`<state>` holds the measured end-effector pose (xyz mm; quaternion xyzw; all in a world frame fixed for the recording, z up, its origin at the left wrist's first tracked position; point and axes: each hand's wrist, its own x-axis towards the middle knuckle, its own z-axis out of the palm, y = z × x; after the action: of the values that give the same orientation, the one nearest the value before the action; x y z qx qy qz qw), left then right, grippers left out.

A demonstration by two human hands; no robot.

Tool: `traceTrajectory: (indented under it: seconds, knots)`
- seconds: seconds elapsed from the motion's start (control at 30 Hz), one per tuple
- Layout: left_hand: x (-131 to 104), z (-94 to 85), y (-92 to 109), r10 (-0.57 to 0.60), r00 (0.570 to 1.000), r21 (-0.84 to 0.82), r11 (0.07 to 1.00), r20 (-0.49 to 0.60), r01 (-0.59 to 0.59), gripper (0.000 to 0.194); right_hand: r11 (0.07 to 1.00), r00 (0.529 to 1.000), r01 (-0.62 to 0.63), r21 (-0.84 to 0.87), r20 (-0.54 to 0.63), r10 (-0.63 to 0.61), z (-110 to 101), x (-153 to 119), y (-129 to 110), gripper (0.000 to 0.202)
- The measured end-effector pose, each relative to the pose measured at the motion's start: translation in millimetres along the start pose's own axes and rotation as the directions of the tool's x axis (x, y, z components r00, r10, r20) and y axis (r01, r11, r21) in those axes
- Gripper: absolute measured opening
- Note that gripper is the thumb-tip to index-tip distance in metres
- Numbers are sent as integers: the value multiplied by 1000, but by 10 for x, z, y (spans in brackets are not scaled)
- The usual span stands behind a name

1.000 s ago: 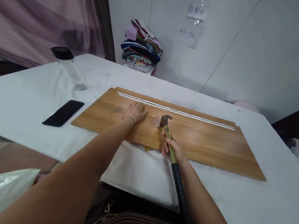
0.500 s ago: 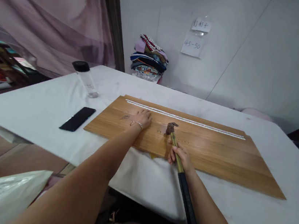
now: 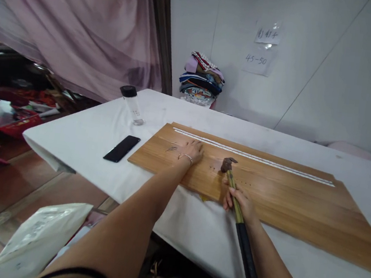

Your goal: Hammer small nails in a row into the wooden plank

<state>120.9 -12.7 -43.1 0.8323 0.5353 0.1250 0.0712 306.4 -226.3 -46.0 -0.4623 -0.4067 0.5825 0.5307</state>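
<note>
My left hand (image 3: 193,151) rests flat on the wooden board (image 3: 293,203), its fingers stretched toward the far edge. Just left of it lie several loose nails (image 3: 172,148). With its fingers wrapped round the yellow part of the handle, my right hand (image 3: 240,202) holds a claw hammer (image 3: 248,253). The rusty hammer head is over the board, and the black grip runs back toward my body. Small dark marks or nail heads (image 3: 246,183) form short rows on the board, on either side of the hammer head.
A white measuring strip (image 3: 254,157) runs along the board's far side. Left of the board, the white-covered table (image 3: 86,139) bears a black phone (image 3: 122,148) and a clear bottle (image 3: 134,107) with a black lid. Folded cloth (image 3: 202,79) is stacked by the wall.
The view has swung left, so everything on the table appears farther right. My left hand stays on the board beside the nails, and my right hand still holds the hammer.
</note>
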Motion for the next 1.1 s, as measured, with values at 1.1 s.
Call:
traceTrajectory:
  seconds: [1.1]
  knots:
    - [13, -15, 24, 1, 1000, 16, 1000, -6, -1, 36, 999, 999, 37, 20, 5, -37, -16, 16, 0, 39]
